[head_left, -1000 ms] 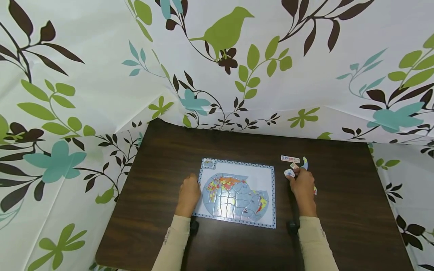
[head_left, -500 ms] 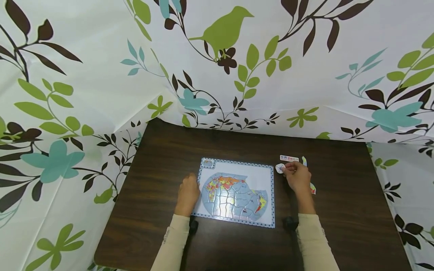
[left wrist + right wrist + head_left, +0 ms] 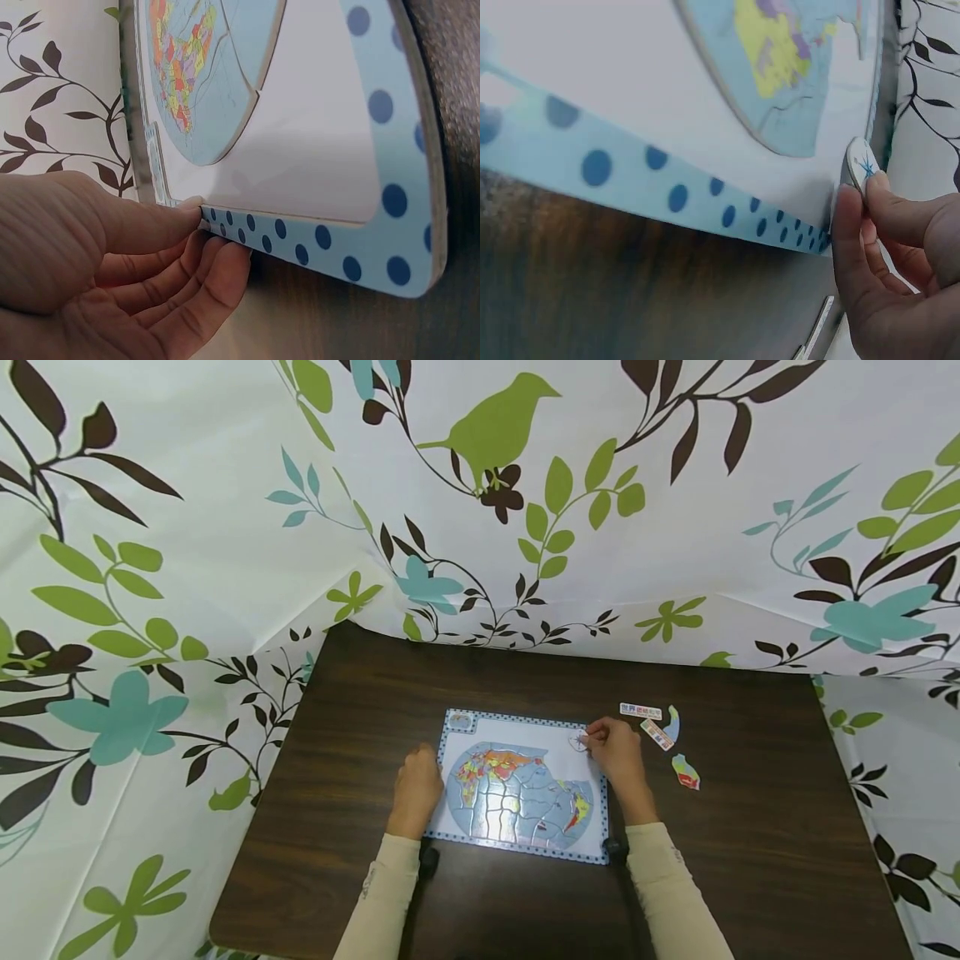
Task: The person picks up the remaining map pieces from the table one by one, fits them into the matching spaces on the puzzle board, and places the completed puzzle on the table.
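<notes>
1. Over the board's far right corner, the right hand (image 3: 617, 758) pinches a round white disc (image 3: 860, 161) bearing a blue star-like mark; thumb and fingers close on its edge. In the right wrist view the disc is tilted up; whether it touches the board is unclear.
2. At the left edge, the left hand (image 3: 417, 783) has its grip on the board (image 3: 517, 853), thumb on the dotted border, fingers curled against the edge below.
3. Between the hands, on the board's white middle, lies a world map (image 3: 487, 802) of joined pieces, with a gap on its far right side.
4. To the right of the board, near its far corner, lie two printed strips (image 3: 641, 711), a curved blue piece (image 3: 672, 724) just beside them, and a multicoloured piece (image 3: 686, 772) nearer.
5. Beneath everything is the dark wooden surface (image 3: 780, 802); beyond it, a white sheet (image 3: 675, 560) patterned with leaves and a green bird.
</notes>
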Demonstrator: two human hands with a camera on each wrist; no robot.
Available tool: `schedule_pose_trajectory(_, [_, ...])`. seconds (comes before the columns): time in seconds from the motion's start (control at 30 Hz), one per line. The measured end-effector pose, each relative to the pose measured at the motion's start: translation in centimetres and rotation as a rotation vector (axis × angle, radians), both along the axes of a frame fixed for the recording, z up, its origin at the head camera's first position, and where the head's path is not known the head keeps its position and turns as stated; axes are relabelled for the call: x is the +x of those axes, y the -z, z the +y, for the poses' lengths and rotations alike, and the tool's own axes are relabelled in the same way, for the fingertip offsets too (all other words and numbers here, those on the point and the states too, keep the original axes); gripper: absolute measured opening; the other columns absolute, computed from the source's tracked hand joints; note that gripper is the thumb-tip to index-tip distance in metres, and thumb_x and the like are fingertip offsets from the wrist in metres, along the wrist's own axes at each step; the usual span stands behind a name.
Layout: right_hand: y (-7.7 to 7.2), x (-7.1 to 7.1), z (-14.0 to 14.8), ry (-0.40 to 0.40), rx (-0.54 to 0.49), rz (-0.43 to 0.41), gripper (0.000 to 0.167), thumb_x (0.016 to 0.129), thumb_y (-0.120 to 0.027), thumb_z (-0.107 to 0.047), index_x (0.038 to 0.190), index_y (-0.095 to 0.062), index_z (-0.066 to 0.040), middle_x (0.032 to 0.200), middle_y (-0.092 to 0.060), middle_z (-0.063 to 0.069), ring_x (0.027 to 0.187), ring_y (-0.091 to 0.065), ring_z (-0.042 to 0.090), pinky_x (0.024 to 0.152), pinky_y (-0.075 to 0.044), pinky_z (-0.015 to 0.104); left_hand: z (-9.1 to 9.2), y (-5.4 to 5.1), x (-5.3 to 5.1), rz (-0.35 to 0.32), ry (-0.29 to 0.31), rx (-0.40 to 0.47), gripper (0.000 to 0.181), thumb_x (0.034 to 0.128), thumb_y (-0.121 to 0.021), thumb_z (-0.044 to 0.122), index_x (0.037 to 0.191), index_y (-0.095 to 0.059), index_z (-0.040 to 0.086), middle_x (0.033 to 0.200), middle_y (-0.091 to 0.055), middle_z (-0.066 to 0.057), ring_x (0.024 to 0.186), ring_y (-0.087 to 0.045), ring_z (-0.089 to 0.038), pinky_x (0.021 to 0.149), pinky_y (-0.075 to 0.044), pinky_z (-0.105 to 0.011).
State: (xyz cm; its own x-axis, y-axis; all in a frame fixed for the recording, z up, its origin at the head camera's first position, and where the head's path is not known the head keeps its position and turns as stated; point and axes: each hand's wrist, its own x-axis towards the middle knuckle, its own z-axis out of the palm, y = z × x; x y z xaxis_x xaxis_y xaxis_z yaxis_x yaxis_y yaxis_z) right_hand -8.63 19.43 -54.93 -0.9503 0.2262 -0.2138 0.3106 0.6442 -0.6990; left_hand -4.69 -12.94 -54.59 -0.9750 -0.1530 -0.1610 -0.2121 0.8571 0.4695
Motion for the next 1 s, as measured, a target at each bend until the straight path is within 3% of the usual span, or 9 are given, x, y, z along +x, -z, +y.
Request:
schedule_pose_trajectory(0.5, [0.1,0.1,-0.7,-0.014,0.123,0.032,0.010,0.097,-0.077,-0.007,0.102,-0.076,0.002,0.096,-0.073,0.019,0.086,-0.066,0.031,0.072,-0.052,0.040,0.1,-0.2,0.0,-0.036,-0.004,-0.007,0.016,0.0997,-0.072,0.004,0.105,-0.065,-0.010,0.098,-0.072,-0.030,0.085,-0.076,-0.048,0.068,-0.064,-0.056])
schedule_pose_trajectory(0.83, [0.3,0.3,0.7,0.055,0.086,0.051,0.020,0.102,-0.073,-0.012,0.115,-0.074,0.004,0.105,-0.072,0.022,0.090,-0.066,0.033,0.076,-0.054,0.042,0.3,-0.3,0.0,-0.073,-0.016,0.000,0.018,0.1011,-0.071,0.005,0.110,-0.065,-0.010,0.102,-0.071,-0.029,0.088,-0.076,-0.047,0.071,-0.064,-0.055])
schedule_pose_trajectory(1.0, [-0.1,0.1,3.1,0.100,0.128,0.088,0.027,0.102,-0.071,-0.010,0.123,-0.072,0.007,0.116,-0.073,0.029,0.107,-0.069,0.046,0.091,-0.056,0.058,0.3,-0.3,-0.1,-0.080,-0.025,0.007,0.018,0.1019,-0.070,0.006,0.111,-0.065,-0.009,0.102,-0.072,-0.030,0.089,-0.076,-0.046,0.073,-0.065,-0.055])
